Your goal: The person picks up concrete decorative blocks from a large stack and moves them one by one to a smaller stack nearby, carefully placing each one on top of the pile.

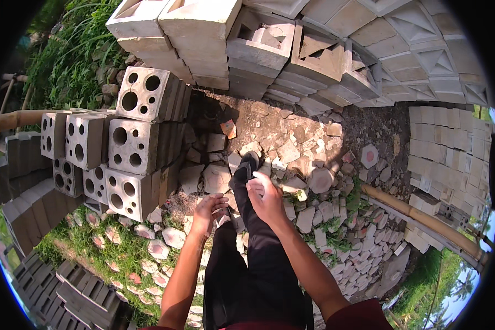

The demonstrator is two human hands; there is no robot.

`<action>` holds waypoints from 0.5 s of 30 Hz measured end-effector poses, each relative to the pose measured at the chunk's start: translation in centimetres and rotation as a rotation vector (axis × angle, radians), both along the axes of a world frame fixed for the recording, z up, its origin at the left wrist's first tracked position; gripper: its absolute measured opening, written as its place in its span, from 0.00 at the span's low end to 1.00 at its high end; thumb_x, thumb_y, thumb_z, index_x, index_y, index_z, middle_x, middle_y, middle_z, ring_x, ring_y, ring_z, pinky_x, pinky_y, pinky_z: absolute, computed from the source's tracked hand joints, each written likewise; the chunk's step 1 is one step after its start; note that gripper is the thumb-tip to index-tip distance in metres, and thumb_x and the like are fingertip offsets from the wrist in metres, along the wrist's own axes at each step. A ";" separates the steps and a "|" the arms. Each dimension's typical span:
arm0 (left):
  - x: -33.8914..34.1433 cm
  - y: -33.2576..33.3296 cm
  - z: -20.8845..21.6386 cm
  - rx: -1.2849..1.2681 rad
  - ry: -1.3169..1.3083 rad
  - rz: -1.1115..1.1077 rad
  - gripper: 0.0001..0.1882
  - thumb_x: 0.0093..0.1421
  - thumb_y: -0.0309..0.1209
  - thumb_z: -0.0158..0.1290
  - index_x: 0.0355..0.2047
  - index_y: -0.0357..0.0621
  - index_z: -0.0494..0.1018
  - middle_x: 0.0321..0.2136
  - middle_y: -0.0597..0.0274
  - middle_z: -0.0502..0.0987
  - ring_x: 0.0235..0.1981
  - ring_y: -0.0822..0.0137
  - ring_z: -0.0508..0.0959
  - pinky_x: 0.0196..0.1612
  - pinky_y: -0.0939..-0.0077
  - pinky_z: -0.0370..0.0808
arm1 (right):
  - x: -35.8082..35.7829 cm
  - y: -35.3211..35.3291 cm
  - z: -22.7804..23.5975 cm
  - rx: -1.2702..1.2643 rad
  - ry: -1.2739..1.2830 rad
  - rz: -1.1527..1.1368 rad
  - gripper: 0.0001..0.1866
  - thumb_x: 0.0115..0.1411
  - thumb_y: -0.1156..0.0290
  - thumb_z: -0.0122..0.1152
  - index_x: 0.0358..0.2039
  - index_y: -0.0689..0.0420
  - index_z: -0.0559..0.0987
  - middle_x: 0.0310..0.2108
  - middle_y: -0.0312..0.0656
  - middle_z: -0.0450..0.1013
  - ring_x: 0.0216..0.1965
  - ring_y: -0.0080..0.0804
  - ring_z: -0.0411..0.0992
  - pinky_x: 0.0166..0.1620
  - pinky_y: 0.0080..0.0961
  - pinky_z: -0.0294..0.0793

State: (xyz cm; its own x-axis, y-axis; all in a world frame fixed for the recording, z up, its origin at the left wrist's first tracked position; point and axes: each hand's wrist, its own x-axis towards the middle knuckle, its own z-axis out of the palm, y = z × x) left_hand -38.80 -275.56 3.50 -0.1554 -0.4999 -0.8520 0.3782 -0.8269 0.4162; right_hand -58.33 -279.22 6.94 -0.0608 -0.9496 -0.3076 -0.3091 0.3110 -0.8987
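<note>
My left hand (210,212) hovers in front of my body with its fingers loosely bent and slightly apart; nothing shows in it. A pale bit just below its fingers is too small to make out. Close by on the right, my right hand (266,199) is raised over my black trousers (253,264), its fingers partly stretched and no thing visible in them. The hands do not touch each other. Beyond them one foot in a dark sandal (250,161) stands on broken paving pieces (217,179).
Concrete blocks with round holes (133,144) are stacked at the left. Tall piles of pale ventilation blocks (258,47) rise ahead, with more blocks (440,137) at the right. A bamboo pole (407,212) crosses the right side. Hexagonal pavers (158,248) lie in grass.
</note>
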 end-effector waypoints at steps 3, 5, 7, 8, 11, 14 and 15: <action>-3.1 -5.9 -2.6 0.168 0.044 0.043 0.20 0.65 0.42 0.39 0.47 0.39 0.67 0.42 0.57 0.74 0.45 0.65 0.73 0.47 0.65 0.70 | -2.3 -8.5 -1.3 -0.193 0.099 0.052 0.21 0.56 0.73 0.58 0.50 0.63 0.68 0.36 0.54 0.74 0.38 0.48 0.75 0.42 0.35 0.75; -5.4 -11.8 -2.1 0.248 0.368 0.269 0.21 0.65 0.43 0.39 0.47 0.39 0.66 0.44 0.56 0.73 0.48 0.62 0.72 0.49 0.64 0.70 | -4.5 -14.5 -1.4 -0.223 0.240 0.125 0.21 0.56 0.74 0.57 0.50 0.64 0.67 0.39 0.56 0.72 0.40 0.52 0.73 0.44 0.37 0.73; -7.8 -17.6 -1.3 0.122 0.316 0.225 0.23 0.65 0.45 0.39 0.50 0.38 0.65 0.47 0.54 0.71 0.51 0.60 0.71 0.51 0.63 0.69 | -5.7 -21.1 -1.7 -0.391 0.339 0.170 0.22 0.56 0.74 0.56 0.50 0.65 0.67 0.42 0.58 0.70 0.43 0.55 0.71 0.47 0.39 0.72; -8.8 -20.3 -1.2 0.083 0.332 0.262 0.24 0.66 0.45 0.38 0.52 0.37 0.63 0.50 0.52 0.70 0.52 0.60 0.70 0.53 0.62 0.68 | -5.9 -24.2 -1.6 -0.465 0.407 0.186 0.22 0.56 0.74 0.56 0.51 0.66 0.66 0.44 0.58 0.69 0.45 0.54 0.69 0.49 0.39 0.70; -10.4 -27.1 -2.2 -0.008 0.365 0.371 0.27 0.66 0.44 0.36 0.57 0.34 0.58 0.54 0.48 0.66 0.55 0.58 0.68 0.56 0.59 0.66 | -6.2 -31.9 -3.3 -0.662 0.710 0.262 0.23 0.55 0.73 0.56 0.51 0.68 0.66 0.48 0.57 0.67 0.51 0.50 0.65 0.56 0.39 0.63; -11.2 -31.3 -3.7 0.071 0.525 0.624 0.27 0.67 0.41 0.35 0.58 0.32 0.56 0.55 0.44 0.65 0.56 0.53 0.67 0.59 0.54 0.63 | -6.6 -35.7 -5.8 -0.617 0.872 0.332 0.25 0.54 0.73 0.56 0.51 0.69 0.67 0.49 0.56 0.67 0.53 0.48 0.64 0.58 0.39 0.60; -11.6 -32.0 -3.9 0.110 0.577 0.704 0.26 0.66 0.41 0.35 0.57 0.32 0.56 0.55 0.44 0.65 0.56 0.52 0.66 0.60 0.53 0.62 | -6.9 -36.3 -6.6 -0.632 0.946 0.343 0.24 0.54 0.73 0.55 0.51 0.69 0.67 0.48 0.56 0.67 0.52 0.47 0.65 0.58 0.39 0.61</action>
